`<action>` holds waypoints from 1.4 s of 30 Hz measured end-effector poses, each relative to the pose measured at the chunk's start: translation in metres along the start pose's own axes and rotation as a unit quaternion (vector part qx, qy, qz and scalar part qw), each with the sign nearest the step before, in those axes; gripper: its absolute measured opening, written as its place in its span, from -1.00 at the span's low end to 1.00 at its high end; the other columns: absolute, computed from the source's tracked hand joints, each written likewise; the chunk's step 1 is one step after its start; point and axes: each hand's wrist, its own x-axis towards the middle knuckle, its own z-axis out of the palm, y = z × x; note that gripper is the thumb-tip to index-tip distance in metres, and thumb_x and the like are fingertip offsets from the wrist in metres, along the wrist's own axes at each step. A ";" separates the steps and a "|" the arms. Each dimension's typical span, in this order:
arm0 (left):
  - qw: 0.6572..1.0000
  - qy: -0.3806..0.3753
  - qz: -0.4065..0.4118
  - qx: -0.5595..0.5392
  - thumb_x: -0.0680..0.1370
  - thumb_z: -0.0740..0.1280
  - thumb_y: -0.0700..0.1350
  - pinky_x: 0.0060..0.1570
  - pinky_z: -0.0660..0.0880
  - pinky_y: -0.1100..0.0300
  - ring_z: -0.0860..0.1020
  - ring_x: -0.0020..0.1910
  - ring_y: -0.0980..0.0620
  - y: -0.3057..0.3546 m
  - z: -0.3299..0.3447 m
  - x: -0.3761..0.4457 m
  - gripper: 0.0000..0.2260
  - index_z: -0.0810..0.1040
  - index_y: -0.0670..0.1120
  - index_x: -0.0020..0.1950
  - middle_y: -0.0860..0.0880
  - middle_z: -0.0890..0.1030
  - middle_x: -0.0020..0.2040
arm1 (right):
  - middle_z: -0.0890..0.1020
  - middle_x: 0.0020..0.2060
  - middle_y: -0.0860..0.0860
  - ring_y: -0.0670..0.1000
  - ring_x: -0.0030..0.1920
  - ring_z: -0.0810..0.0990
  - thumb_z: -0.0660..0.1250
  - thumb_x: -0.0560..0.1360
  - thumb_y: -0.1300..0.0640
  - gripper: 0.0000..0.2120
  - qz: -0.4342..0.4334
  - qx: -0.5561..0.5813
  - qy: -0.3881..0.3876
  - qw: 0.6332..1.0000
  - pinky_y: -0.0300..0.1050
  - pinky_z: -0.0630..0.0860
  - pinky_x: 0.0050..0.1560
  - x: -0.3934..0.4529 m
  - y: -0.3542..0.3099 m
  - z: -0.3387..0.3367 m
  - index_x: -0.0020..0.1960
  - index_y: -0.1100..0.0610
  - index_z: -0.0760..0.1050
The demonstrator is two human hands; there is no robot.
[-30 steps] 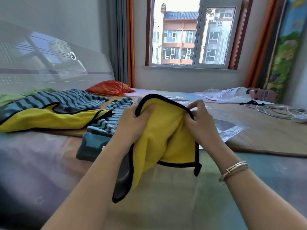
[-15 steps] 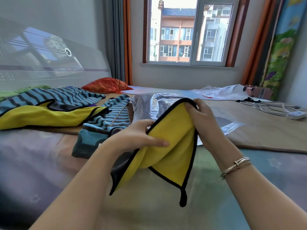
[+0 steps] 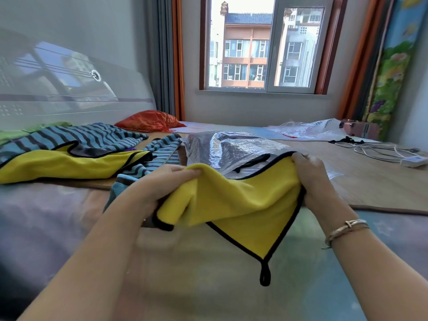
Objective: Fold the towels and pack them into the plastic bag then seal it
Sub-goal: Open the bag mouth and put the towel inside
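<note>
A yellow towel (image 3: pixel 234 205) with black trim hangs between my hands above the bed, one corner with a black loop drooping down. My left hand (image 3: pixel 162 184) grips its left edge. My right hand (image 3: pixel 310 179) pinches its upper right corner. Just behind the towel lies the clear plastic bag (image 3: pixel 227 149), crumpled, with something dark inside. To the left lie another yellow towel (image 3: pixel 58 165) and blue striped towels (image 3: pixel 76 137), unfolded, with one more striped towel (image 3: pixel 155 161) near my left hand.
An orange cloth (image 3: pixel 148 120) lies by the headboard (image 3: pixel 69 93). A second thin plastic bag (image 3: pixel 308 128) sits at the back right. White cables and a power strip (image 3: pixel 412 161) lie on the woven mat (image 3: pixel 370 181) at right. The window wall is behind the bed.
My hands have moved apart and lowered, spreading the yellow towel wider. The plastic bag behind it has come into view.
</note>
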 end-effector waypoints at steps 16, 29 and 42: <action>0.874 -0.187 0.014 -0.449 0.31 0.45 -0.32 0.13 0.55 0.16 0.63 -0.08 0.00 0.009 0.065 0.002 -0.67 0.58 -0.17 0.06 -0.13 0.64 -0.04 | 0.32 -0.32 0.00 -0.06 -0.31 0.31 0.31 0.51 0.20 -0.74 -0.153 0.030 -0.257 0.954 -0.11 0.32 -0.27 -0.050 -0.017 0.023 -0.30 0.05 0.32; 0.976 0.136 0.136 -0.101 0.43 0.51 -0.08 -0.26 0.59 0.08 0.61 -0.30 0.06 0.006 0.055 0.000 -0.90 0.67 -0.06 -0.12 -0.02 0.68 -0.23 | 0.48 -0.33 0.01 -0.10 -0.26 0.41 0.21 0.36 0.11 -0.82 -0.256 -0.038 -0.303 0.917 -0.32 0.33 -0.20 -0.055 -0.021 0.024 -0.33 0.19 0.47; 0.966 -0.025 0.096 -0.239 0.61 0.26 -0.17 -0.28 0.60 0.25 0.60 -0.28 0.10 0.009 0.062 -0.001 -0.78 0.66 -0.15 -0.14 -0.06 0.68 -0.26 | 0.56 -0.11 -0.10 -0.16 -0.08 0.53 0.29 0.45 0.37 -0.64 -0.356 -0.180 -0.262 0.879 -0.36 0.37 -0.03 -0.050 -0.008 0.033 -0.16 -0.10 0.59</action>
